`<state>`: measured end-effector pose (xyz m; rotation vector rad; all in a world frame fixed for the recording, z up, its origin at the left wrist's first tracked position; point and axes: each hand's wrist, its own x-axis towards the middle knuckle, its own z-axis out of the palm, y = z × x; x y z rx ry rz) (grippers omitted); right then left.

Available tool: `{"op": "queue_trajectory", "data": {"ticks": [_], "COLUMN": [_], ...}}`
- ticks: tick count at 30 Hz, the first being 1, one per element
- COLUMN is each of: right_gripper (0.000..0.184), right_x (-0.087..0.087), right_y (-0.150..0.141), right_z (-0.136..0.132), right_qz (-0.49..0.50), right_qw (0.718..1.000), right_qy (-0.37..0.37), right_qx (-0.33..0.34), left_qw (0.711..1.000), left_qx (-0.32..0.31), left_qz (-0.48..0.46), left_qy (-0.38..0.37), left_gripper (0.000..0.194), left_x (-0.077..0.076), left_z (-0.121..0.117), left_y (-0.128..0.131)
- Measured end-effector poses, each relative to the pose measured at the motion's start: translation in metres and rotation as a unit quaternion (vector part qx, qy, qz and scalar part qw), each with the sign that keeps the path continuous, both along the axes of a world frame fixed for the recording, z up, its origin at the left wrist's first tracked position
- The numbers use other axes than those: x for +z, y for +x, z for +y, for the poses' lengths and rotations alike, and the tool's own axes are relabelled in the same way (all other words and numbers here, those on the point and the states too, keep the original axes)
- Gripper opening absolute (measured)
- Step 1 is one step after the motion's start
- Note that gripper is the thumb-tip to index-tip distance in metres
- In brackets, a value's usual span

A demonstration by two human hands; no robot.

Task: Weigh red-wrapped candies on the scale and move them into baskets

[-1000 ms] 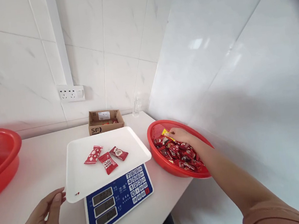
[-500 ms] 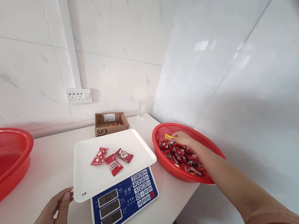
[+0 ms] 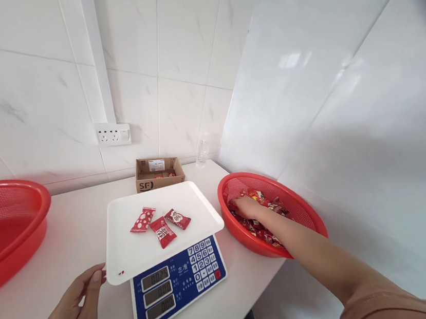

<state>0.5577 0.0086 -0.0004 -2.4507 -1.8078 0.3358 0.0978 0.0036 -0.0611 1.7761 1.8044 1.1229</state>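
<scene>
The fingers of the right hand point(image 3: 247, 207) are hiding among red packets point(image 3: 263, 235) inside a red mesh basket point(image 3: 301, 214), so I cannot tell whether they are gripping anything. The left hand point(image 3: 71, 314) is holding its thumb and forefinger close together at a corner of the white tray point(image 3: 131, 250); whether they are pinching it is unclear. Three wrapped packets point(image 3: 163, 233) are lying on the tray, which is resting over a blue scale point(image 3: 178, 288).

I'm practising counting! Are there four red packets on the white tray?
No, only three red packets lie on the white tray.
</scene>
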Motion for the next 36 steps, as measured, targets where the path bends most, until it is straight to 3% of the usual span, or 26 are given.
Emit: {"op": "queue_trajectory", "data": {"ticks": [4,7,12,15,20,25,29,32,36], "right_gripper": [0.027,0.033,0.037,0.036,0.043,0.056,0.050,0.043,0.047], "right_x": [0.021,0.047,0.070,0.067,0.048,0.034,0.029,0.029,0.034], "right_y": [0.001,-0.006,-0.061,-0.105,-0.162,-0.197,-0.202,-0.193,-0.180], "right_z": [-0.002,-0.006,-0.012,-0.006,0.012,0.009,0.002,-0.002,-0.009], "right_qz": [-0.023,-0.028,0.055,0.110,0.156,0.158,0.135,0.119,0.142], "right_qw": [0.998,0.997,0.984,0.964,0.940,0.942,0.946,0.949,0.957], "right_qy": [-0.004,0.048,0.156,0.195,0.212,0.119,0.048,0.051,0.058], "right_qx": [-0.051,-0.060,0.060,0.143,0.219,0.270,0.291,0.287,0.245], "left_qw": [1.000,0.999,0.998,0.997,0.995,0.995,0.994,0.994,0.995], "left_qx": [-0.006,-0.018,-0.024,-0.021,-0.006,-0.008,-0.011,-0.012,-0.017], "left_qz": [-0.016,-0.037,-0.064,-0.076,-0.095,-0.098,-0.103,-0.104,-0.097], "left_qy": [-0.014,-0.002,0.005,0.008,-0.019,-0.028,-0.026,-0.020,-0.012], "left_gripper": [0.035,0.038,0.040,0.041,0.046,0.047,0.046,0.046,0.046], "left_x": [0.009,0.011,0.014,0.015,0.013,0.014,0.015,0.016,0.015], "left_z": [0.000,-0.003,-0.008,-0.009,-0.009,-0.009,-0.010,-0.011,-0.012], "left_y": [0.001,0.003,0.006,0.007,0.006,0.006,0.005,0.005,0.006]}}
